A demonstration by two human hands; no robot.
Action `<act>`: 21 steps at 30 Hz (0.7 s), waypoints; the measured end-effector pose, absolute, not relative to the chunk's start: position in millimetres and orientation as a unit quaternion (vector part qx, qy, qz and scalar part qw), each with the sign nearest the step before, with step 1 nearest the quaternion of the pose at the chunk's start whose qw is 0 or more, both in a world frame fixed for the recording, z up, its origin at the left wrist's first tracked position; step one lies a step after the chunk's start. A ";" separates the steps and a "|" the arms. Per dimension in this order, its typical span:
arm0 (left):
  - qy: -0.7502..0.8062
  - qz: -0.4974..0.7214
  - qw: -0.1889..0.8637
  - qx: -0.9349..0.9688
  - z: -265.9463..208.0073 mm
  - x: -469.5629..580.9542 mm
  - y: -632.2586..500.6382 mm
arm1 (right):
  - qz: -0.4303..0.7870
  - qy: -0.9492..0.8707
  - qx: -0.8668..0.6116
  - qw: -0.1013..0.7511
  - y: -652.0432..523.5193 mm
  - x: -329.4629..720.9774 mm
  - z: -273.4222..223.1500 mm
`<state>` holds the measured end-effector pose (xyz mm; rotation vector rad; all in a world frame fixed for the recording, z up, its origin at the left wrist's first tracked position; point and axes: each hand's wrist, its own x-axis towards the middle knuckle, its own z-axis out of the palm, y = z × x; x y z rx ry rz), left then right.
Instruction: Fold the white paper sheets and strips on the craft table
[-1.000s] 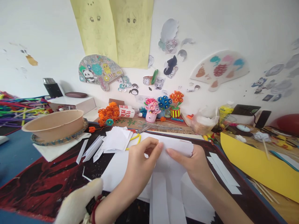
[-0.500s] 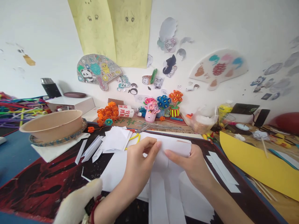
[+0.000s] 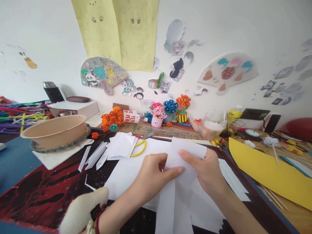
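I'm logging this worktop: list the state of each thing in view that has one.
White paper: raised in the right hand, thumb of the left hand against it.
Yellow-handled scissors: lying down, partly hidden; open or shut unclear.
Basin: upright, bottom inside hidden.
Black flask: upright, lid on.
Brown case: shut, lying on a white box.
Yellow bottle: upright.
Red-lettered bottle: on its side.
Striped pot: upright, holding orange flowers.

Craft corner, home or studio unclear: pencil drawings (image 3: 138, 39) and painted fans (image 3: 227, 72) on wall (image 3: 243, 26), potted craft flowers (image 3: 171, 107) and loose pipe cleaners (image 3: 24, 117) on table (image 3: 14, 165).
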<state>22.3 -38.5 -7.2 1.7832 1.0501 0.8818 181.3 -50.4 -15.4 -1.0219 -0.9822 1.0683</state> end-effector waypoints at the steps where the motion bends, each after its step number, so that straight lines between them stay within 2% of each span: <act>1: 0.423 0.344 0.441 0.713 -7.9 22.5 -39.1 | 0.466 -0.426 -0.450 0.631 -50.5 181.7 -14.8; 11: 0.412 0.322 0.522 0.674 -6.1 22.3 -40.9 | 0.462 -0.427 -0.453 0.632 -51.7 182.3 -9.6; 21: 0.424 0.274 0.473 0.722 -6.8 20.3 -35.9 | 0.439 -0.400 -0.472 0.651 -48.7 187.5 -6.7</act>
